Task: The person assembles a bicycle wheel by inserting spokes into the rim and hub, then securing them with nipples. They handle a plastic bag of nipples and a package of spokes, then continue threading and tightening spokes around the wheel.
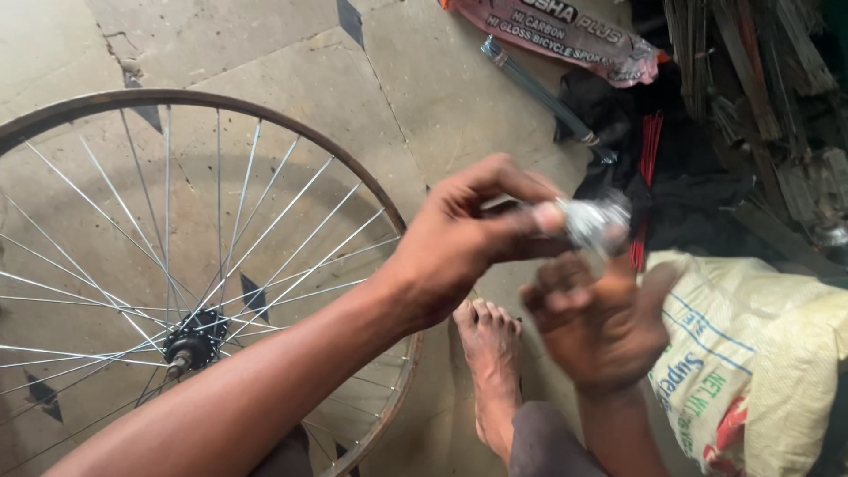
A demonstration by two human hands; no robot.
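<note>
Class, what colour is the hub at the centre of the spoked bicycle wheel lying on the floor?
The hub is black, with a silvery axle end; the head view shows it.

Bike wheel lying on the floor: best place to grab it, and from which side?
Grip the wheel by its rim, probably on the near-right arc beside the bare foot. It lies flat, so fingers would need to hook under the outer edge from outside. The thin spokes and the small dark hub make poorer holds. Both hands are busy with a shiny metal part.
</note>
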